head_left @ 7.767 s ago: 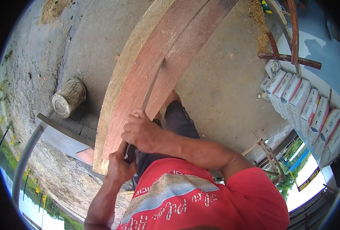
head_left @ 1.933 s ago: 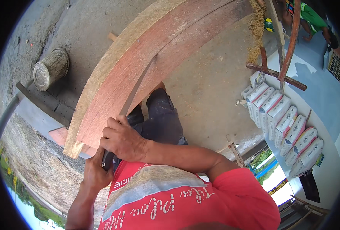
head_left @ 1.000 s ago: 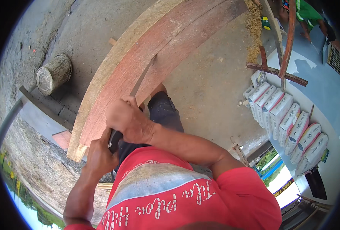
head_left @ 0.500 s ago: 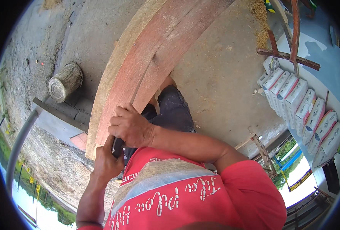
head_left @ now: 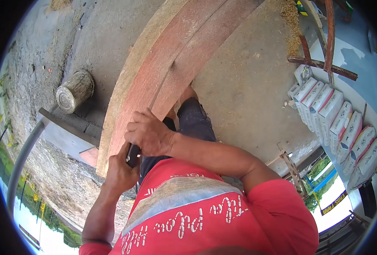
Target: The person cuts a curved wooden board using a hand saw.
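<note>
A wide, curved reddish plank with a pale outer edge runs from the top of the view down to my hands. A long, narrow slit splits its face lengthwise. What looks like a hand saw blade, thin and grey, lies edge-on in that slit. Its black handle is low on the plank, close to my body. My left hand is wrapped round the handle. Just above, my right hand is closed at the top of the handle, with its fingers hiding where handle and blade meet.
To the left, a dirty bucket lies on its side near a curved grey pipe. At the right wall stands a row of filled sacks. Wooden bars and wood shavings are at the upper right. My legs are under the plank.
Both hands and the black handle have slid a little upward along the slit, away from my body. The view has shifted slightly.
</note>
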### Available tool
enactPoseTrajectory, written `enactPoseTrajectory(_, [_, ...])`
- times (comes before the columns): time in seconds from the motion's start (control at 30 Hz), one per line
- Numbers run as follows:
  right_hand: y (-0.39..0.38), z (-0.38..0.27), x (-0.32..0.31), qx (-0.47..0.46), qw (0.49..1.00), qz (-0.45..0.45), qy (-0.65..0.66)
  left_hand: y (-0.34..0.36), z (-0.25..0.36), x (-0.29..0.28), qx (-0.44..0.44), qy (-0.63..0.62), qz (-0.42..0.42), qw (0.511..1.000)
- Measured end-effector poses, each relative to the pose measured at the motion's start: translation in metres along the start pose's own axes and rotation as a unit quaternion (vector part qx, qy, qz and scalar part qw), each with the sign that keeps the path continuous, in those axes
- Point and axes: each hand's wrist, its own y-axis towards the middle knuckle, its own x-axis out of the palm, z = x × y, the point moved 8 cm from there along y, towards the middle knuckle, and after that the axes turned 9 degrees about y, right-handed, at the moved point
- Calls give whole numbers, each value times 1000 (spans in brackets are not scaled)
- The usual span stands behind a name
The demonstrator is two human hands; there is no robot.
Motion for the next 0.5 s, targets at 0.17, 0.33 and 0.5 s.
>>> enactPoseTrajectory(0.17, [19, 110, -34, 30, 999, 24, -38, 120, 16, 15, 14, 62, 19, 998])
enactPoseTrajectory(0.33, [23, 137, -40, 21, 999, -25, -39, 140, 27, 17, 34, 30, 69, 997])
enactPoseTrajectory(0.5, [-3, -15, 15, -13, 1000, 4, 20, -21, -13, 2, -9, 22, -11, 1000])
